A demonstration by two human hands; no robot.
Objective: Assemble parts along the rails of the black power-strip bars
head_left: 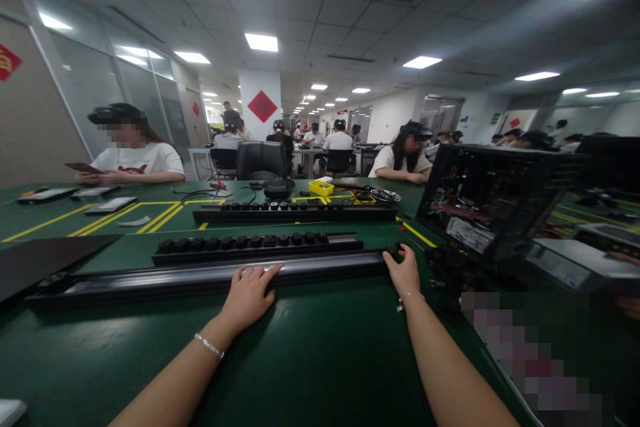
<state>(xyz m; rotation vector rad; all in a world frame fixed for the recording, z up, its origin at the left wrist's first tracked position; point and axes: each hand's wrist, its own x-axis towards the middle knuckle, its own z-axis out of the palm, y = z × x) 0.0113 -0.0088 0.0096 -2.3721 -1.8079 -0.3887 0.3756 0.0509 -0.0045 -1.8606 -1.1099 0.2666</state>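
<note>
From my remote seat I have the near black rail (160, 278) running from lower left to the middle of the frame, on the green tabletop (310, 353), and I judge it the least advanced: its glossy channel shows no pieces seated along the visible length. My left hand (251, 290) rests on it with fingers spread; my right hand (403, 273) curls thumb and fingers at its right end, by a small dark piece (394, 253) — whether pinched, I can't tell. Just behind, the middle rail (345, 240) carries a row of black knob-like pieces (255, 241) with a bare stretch at its right, so it looks mostly filled. The far rail (295, 215) holds a row too — how complete, I can't make out.
</note>
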